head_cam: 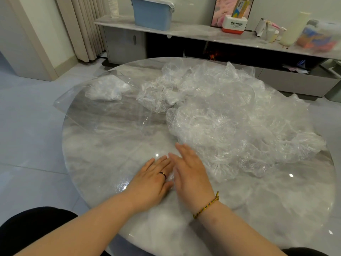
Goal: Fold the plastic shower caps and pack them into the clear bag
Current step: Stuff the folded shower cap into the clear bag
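Observation:
A heap of crumpled clear plastic shower caps [221,115] covers the right and far half of the round marble table [103,156]. A large clear bag [103,108] lies flat on the table's left side and overhangs its edge, with a wad of folded caps [108,88] inside its far end. My left hand [153,179], with a dark ring, presses flat on a thin cap [121,185] near the front. My right hand [190,170], fingers together and flat, rests beside it, touching the same plastic at the heap's near edge.
Behind the table runs a low marble shelf [184,29] with a blue bin [152,12], a white and red Panasonic box [233,24], a cream bottle [295,28] and a bagged item [321,36]. Curtains [86,28] hang at the far left. Tiled floor surrounds the table.

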The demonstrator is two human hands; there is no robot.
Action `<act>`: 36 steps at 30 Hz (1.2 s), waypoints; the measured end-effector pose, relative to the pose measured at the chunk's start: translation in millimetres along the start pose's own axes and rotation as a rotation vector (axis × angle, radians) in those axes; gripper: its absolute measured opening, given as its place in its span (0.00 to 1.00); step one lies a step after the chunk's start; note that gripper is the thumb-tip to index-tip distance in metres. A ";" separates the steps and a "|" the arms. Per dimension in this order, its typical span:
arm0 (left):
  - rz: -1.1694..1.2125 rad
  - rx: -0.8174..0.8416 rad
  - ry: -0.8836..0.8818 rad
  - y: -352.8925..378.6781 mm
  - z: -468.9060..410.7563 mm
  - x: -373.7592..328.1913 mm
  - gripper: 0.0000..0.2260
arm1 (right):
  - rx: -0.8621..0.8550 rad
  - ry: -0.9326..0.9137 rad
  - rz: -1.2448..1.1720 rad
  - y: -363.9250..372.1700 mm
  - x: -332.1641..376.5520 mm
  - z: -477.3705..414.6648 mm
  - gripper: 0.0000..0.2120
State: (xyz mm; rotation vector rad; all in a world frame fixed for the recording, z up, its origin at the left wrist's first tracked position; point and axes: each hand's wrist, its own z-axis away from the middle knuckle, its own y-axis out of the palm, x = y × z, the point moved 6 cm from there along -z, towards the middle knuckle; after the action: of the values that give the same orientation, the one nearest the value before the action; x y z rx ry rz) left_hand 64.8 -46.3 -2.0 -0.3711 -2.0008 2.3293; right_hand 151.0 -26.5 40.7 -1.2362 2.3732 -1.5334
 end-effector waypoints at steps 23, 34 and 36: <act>0.349 -0.211 -0.367 -22.4 -8.3 29.4 0.26 | 0.338 0.534 -0.110 -0.3 -38.8 10.2 0.20; 0.906 -0.177 -0.271 -34.3 -13.4 19.2 0.11 | 0.147 0.692 -0.578 -7.5 -36.7 6.4 0.34; 1.048 -0.220 -0.225 -45.7 -6.4 17.0 0.12 | 0.183 0.832 -0.843 -5.7 -40.3 2.9 0.40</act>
State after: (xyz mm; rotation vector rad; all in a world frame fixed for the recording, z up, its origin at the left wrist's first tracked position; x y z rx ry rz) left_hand 44.3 -29.4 39.4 -1.5577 -2.5791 2.6978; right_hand 183.0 -3.7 29.4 -1.9819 2.0076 -2.9106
